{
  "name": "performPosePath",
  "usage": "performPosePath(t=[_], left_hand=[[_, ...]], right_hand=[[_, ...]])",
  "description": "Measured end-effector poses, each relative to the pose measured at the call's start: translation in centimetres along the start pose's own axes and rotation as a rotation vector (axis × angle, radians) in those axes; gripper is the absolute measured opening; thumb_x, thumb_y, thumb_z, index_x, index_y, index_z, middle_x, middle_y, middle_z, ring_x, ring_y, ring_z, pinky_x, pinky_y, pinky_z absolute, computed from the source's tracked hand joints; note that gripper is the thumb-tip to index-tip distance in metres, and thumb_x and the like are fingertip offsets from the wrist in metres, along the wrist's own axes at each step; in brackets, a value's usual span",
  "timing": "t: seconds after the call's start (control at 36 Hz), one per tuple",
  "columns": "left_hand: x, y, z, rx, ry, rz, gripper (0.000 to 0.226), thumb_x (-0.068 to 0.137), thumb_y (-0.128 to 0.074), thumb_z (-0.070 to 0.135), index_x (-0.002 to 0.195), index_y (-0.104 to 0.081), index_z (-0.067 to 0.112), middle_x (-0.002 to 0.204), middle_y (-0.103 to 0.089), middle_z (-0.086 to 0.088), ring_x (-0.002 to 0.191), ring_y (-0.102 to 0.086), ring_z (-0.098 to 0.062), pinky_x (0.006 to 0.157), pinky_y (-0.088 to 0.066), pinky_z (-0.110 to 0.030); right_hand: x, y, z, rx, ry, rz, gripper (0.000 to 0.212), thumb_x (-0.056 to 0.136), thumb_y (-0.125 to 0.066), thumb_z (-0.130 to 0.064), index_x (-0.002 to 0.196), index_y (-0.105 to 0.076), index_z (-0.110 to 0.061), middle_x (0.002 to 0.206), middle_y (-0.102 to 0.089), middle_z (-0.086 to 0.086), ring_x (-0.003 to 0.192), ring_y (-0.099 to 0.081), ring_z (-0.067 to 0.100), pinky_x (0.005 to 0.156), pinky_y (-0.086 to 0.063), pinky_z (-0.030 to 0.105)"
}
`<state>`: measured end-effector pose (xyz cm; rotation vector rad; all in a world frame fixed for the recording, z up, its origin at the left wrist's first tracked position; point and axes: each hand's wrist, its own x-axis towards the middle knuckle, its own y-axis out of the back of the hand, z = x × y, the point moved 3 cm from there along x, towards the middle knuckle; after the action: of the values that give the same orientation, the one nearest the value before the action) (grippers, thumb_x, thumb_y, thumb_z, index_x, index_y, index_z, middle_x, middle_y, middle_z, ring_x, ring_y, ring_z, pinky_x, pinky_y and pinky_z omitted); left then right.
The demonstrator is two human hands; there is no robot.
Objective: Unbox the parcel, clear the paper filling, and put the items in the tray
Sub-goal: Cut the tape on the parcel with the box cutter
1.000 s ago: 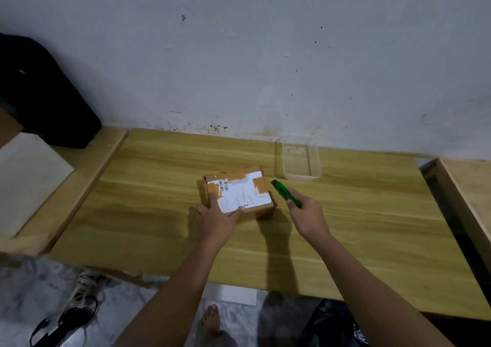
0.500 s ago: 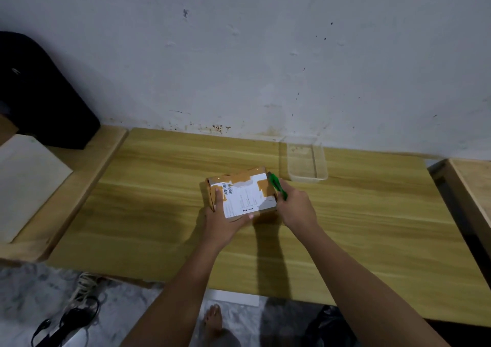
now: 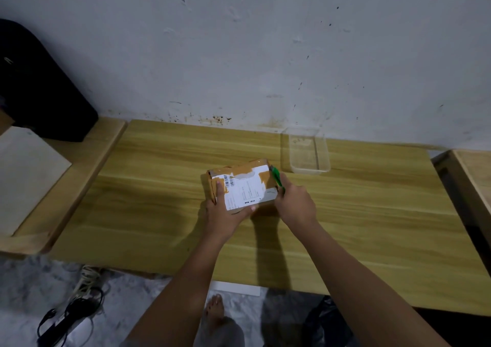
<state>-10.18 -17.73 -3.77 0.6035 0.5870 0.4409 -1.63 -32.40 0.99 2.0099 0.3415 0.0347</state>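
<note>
A small cardboard parcel (image 3: 243, 184) with brown tape and a white shipping label sits in the middle of the wooden table (image 3: 372, 213), still taped shut. My left hand (image 3: 225, 213) grips its near left corner, thumb on the label. My right hand (image 3: 295, 205) holds a green utility knife (image 3: 276, 177), whose tip rests against the parcel's right edge. A clear plastic tray (image 3: 308, 151) stands empty just beyond and right of the parcel, near the wall.
A black bag (image 3: 39, 94) and a pale board (image 3: 24, 176) lie on a lower wooden surface at left. Another wooden surface (image 3: 475, 171) stands at right. Cables (image 3: 69, 317) and a bare foot (image 3: 216, 312) show on the floor below the table's front edge.
My right hand has brought the green knife leftward from beside the parcel onto its right edge. My left hand has shifted its grip on the parcel's near corner.
</note>
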Motion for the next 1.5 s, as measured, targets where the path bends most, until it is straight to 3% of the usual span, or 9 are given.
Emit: performPosePath(t=[0.17,0.28,0.42,0.61,0.78,1.0,1.14,1.33,1.5], left_hand=[[-0.1,-0.1,-0.2,0.003,-0.009,0.012,0.116,0.064,-0.066,0.069,0.147,0.008,0.036,0.145,-0.024,-0.021,0.133,-0.027,-0.039,0.105,-0.033,-0.046],[-0.2,0.0,-0.1,0.005,-0.013,0.008,0.114,0.066,-0.066,0.067,0.147,0.008,0.035,0.143,-0.025,-0.021,0.131,-0.028,-0.038,0.104,-0.033,-0.045],[-0.6,0.0,0.0,-0.008,-0.017,0.023,0.111,0.068,-0.065,0.065,0.148,0.005,0.033,0.142,-0.027,-0.021,0.131,-0.029,-0.037,0.103,-0.033,-0.043],[-0.9,0.0,0.1,-0.009,-0.008,0.029,0.108,0.071,-0.065,0.063,0.148,0.004,0.032,0.143,-0.026,-0.021,0.131,-0.030,-0.038,0.102,-0.034,-0.045],[-0.7,0.1,0.2,-0.032,-0.006,0.026,0.108,0.070,-0.067,0.062,0.148,0.001,0.033,0.140,-0.030,-0.020,0.127,-0.035,-0.037,0.097,-0.038,-0.041],[-1.6,-0.3,0.6,-0.129,-0.023,0.126,0.101,0.073,-0.071,0.049,0.149,-0.010,0.026,0.141,-0.029,-0.021,0.127,-0.036,-0.035,0.100,-0.038,-0.038],[-3.6,-3.3,1.0,-0.310,0.184,0.308,0.086,0.087,-0.059,0.039,0.150,-0.003,0.019,0.154,0.004,-0.027,0.143,-0.006,-0.040,0.113,-0.023,-0.042],[-2.4,-5.3,2.6,-0.538,0.288,0.366,0.082,0.094,-0.048,0.033,0.148,0.012,0.018,0.150,0.020,-0.031,0.142,-0.011,-0.042,0.111,-0.028,-0.041],[0.7,-3.7,0.9,-0.386,0.171,0.375,0.070,0.097,-0.038,0.036,0.149,0.004,0.016,0.152,0.013,-0.031,0.145,0.001,-0.038,0.115,-0.022,-0.042]], right_hand=[[0.2,0.4,-0.6,-0.030,0.017,-0.043,0.044,0.089,-0.040,-0.012,0.132,-0.040,-0.021,0.070,-0.050,0.004,0.067,-0.053,0.027,0.053,-0.040,0.030],[0.6,0.9,-0.6,-0.056,0.001,-0.088,0.044,0.088,-0.041,-0.012,0.130,-0.042,-0.022,0.088,-0.060,0.011,0.075,-0.057,0.028,0.057,-0.043,0.032],[-0.4,1.1,-0.3,-0.088,0.027,-0.108,0.040,0.088,-0.040,-0.012,0.126,-0.044,-0.020,0.080,-0.051,0.007,0.070,-0.052,0.028,0.056,-0.041,0.032],[-2.4,1.3,1.0,-0.089,0.037,-0.132,0.039,0.090,-0.038,-0.013,0.128,-0.043,-0.019,0.096,-0.062,0.015,0.081,-0.058,0.033,0.060,-0.039,0.031],[-4.3,0.7,3.1,-0.048,0.050,-0.084,0.046,0.094,-0.037,-0.023,0.139,-0.032,-0.030,0.094,-0.065,0.015,0.085,-0.062,0.033,0.066,-0.049,0.037],[-4.8,1.7,6.5,0.346,-0.029,0.063,0.044,0.095,-0.044,-0.028,0.137,-0.037,-0.037,0.073,-0.065,0.016,0.056,-0.054,0.029,0.050,-0.040,0.036],[-4.1,1.4,7.5,0.550,-0.136,0.096,0.042,0.094,-0.047,-0.030,0.135,-0.041,-0.037,0.068,-0.063,0.011,0.064,-0.059,0.033,0.058,-0.049,0.044],[-3.6,-0.3,7.6,0.717,-0.217,0.177,0.044,0.087,-0.058,-0.038,0.128,-0.053,-0.026,0.114,-0.068,0.000,0.074,-0.059,0.015,0.066,-0.055,0.037],[-1.8,-1.6,7.5,0.822,-0.234,0.170,0.038,0.092,-0.052,-0.019,0.130,-0.051,-0.020,0.117,-0.063,0.000,0.066,-0.053,0.009,0.062,-0.046,0.027]])
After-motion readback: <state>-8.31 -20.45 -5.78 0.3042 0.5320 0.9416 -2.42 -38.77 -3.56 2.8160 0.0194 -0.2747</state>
